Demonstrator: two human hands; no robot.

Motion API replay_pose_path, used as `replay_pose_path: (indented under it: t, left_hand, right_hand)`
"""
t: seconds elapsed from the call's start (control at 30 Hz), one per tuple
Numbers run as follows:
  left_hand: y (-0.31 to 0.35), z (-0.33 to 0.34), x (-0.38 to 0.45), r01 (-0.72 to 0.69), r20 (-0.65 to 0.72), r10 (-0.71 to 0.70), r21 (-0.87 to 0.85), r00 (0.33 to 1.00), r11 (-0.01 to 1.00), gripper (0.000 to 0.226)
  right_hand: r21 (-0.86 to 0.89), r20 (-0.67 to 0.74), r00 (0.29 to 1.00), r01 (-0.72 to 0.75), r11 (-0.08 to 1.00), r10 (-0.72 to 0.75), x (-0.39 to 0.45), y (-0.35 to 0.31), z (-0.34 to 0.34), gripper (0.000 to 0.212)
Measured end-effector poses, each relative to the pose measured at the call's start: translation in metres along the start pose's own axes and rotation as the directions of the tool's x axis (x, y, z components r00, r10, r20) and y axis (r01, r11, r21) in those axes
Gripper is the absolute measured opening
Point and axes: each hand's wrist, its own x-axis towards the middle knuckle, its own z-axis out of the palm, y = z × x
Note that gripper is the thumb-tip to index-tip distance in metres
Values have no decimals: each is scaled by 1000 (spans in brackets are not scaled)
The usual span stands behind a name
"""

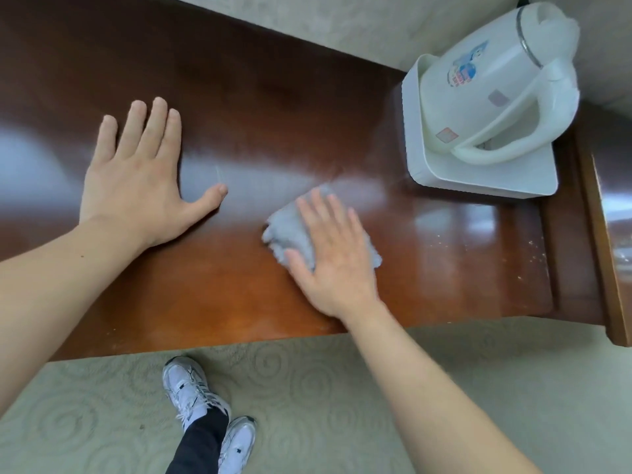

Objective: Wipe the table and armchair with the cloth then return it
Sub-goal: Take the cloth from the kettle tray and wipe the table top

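Even, soft daylight fills the scene. The polished reddish-brown wooden table [273,107] throws back broad pale glare at its left end and in vertical streaks near its right end. Shadows are faint. The right hand [337,265] and the crumpled light grey cloth [290,230] beneath it are smeared by motion blur. Wide-angle distortion bends the table edges and tilts the white plastic electric kettle [492,83].
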Motion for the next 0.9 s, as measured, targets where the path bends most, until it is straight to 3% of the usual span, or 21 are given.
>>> replay_pose_path:
  t: [0.17, 0.33, 0.4, 0.63, 0.8, 0.9]
  left_hand:
    - [2, -6, 0, -2, 26, 2, -9, 1000, 1000, 107]
    - [3, -8, -1, 1, 51, -1, -3, 999, 1000, 107]
    - [3, -8, 0, -1, 58, 1, -1, 998, 1000, 107]
    - [4, -11, 0, 3, 87, -3, 8, 996, 1000, 106]
    - [4, -11, 1, 14, 104, -17, 25, 994, 1000, 106]
    - [5, -12, 0, 16, 104, -19, 34, 994, 999, 106]
  right_hand:
    - [-50, -16, 968, -250, 967, 249, 69, 48, -14, 67]
    - [-43, -57, 891, -452, 891, 449, 100, 30, -6, 67]
    - [-32, -44, 904, -427, 904, 426, 93, 17, -4, 68]
    - [-3, 67, 990, -126, 992, 126, -21, -34, 5, 70]
    - [-11, 137, 985, 112, 994, -109, -42, -10, 1, 66]
    - [-8, 125, 992, 33, 999, -31, 5, 13, -7, 66]
